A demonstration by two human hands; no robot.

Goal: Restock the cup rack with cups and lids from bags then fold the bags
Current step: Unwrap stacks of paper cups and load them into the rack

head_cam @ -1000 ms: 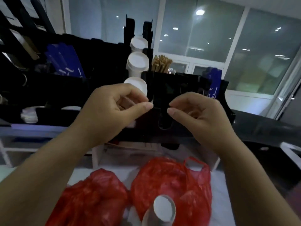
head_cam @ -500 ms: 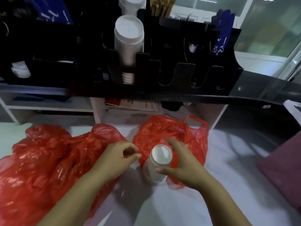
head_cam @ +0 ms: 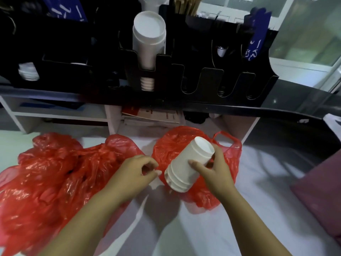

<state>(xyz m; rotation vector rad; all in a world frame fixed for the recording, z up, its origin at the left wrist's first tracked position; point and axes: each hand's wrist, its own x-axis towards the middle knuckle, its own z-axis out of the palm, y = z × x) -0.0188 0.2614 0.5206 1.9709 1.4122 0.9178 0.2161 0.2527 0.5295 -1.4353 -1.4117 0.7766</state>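
Holds tilted cups (head_cam: 188,165) at centre frame in right grip (head_cam: 215,170), clamped round the stack, above bag (head_cam: 232,154). With left grip (head_cam: 136,172) just beside, curled together on nothing seen. Risks lower cups sliding off: one-sided hold, loose nesting, long lift to rack (head_cam: 210,77) in upper frame.

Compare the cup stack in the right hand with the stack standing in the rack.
The held stack is tilted, gripped by the right hand above the smaller red bag; the rack stack sits straight in a slot of the black rack, untouched. The held stack looks shorter than the rack stack. Both are white, nested, bases up.
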